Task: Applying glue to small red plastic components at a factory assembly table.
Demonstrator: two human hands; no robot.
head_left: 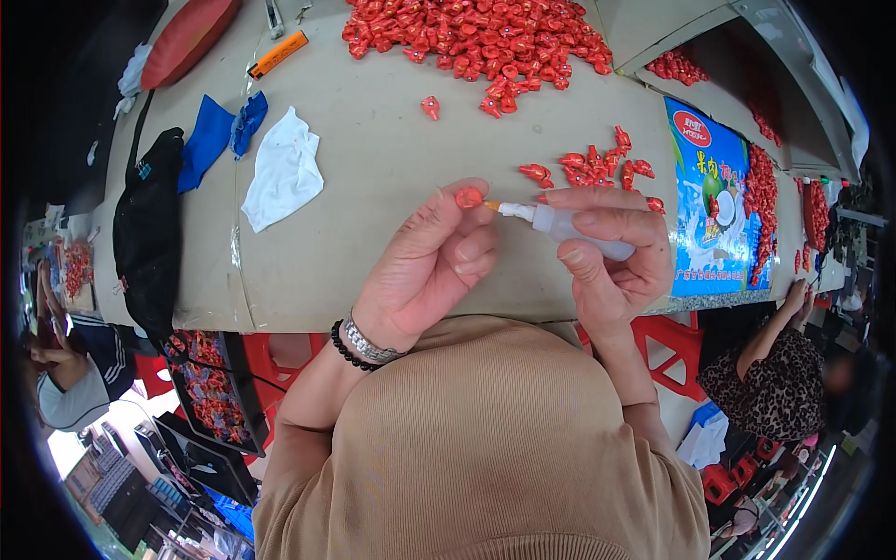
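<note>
My left hand (pixel 431 266) pinches a small red plastic piece (pixel 469 197) between thumb and forefinger, just above the table's near edge. My right hand (pixel 611 252) is wrapped around a small translucent squeeze bottle (pixel 569 227) held sideways. Its orange nozzle tip (pixel 493 205) touches the red piece. A metal watch and a black bead bracelet (pixel 359 345) circle my left wrist. A few more red pieces (pixel 594 166) lie just beyond my right hand.
A big heap of red pieces (pixel 476 37) lies at the table's far side. A white cloth (pixel 283 170), blue cloth (pixel 217 133) and black bag (pixel 149 233) lie left. A colourful printed sheet (pixel 714 201) lies right. Other people sit at both sides.
</note>
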